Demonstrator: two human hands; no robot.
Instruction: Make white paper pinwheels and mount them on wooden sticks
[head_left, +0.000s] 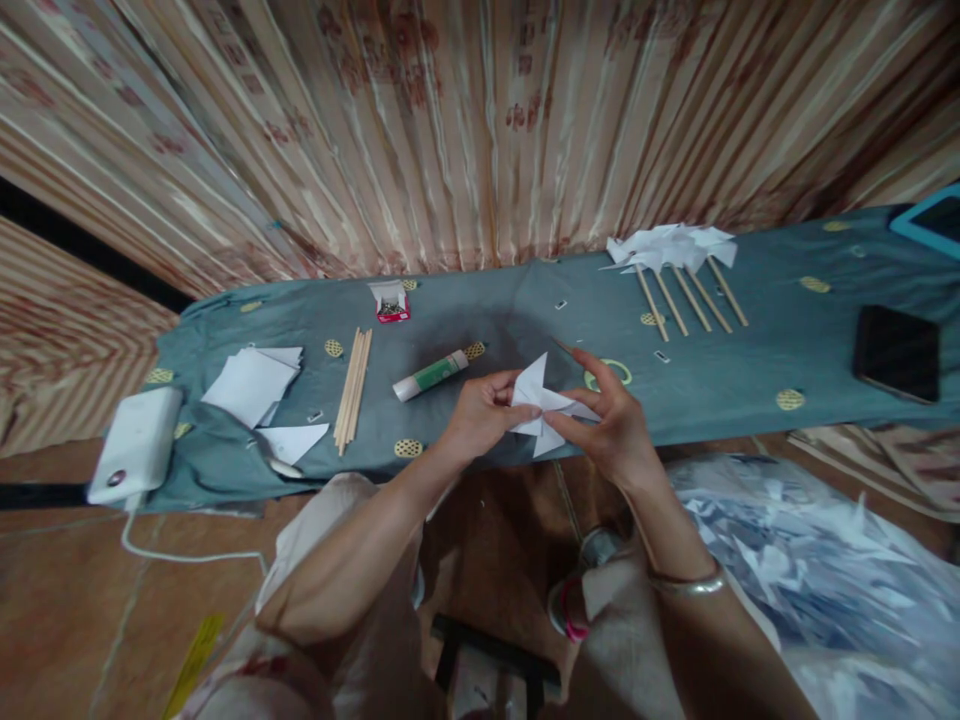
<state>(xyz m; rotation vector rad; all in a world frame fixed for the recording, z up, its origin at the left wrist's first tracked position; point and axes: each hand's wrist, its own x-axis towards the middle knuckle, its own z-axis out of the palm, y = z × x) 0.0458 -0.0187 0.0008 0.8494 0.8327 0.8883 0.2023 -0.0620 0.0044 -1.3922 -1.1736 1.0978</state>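
A white folded paper pinwheel (531, 388) is held between both hands above the table's front edge. My left hand (487, 412) pinches its left side, thumb pressed near the centre. My right hand (611, 420) grips the right-hand blades, its thumb also near the middle and its index finger raised. Just behind the right fingers shows a yellow-green ring (621, 372), perhaps a scissors handle; a thin dark point sticks out by the index fingertip. Whether the hand touches either is unclear. A glue stick (431, 376) with a green label lies left of the pinwheel.
Wooden sticks (352, 390), stacked white paper (255, 380) and a small red box of pins (391, 303) lie left. Several pinwheels on sticks (675, 250) rest at the back right. A white power bank (139, 445), a dark phone (897, 353) and a plastic bag of paper (817, 560) flank the workspace.
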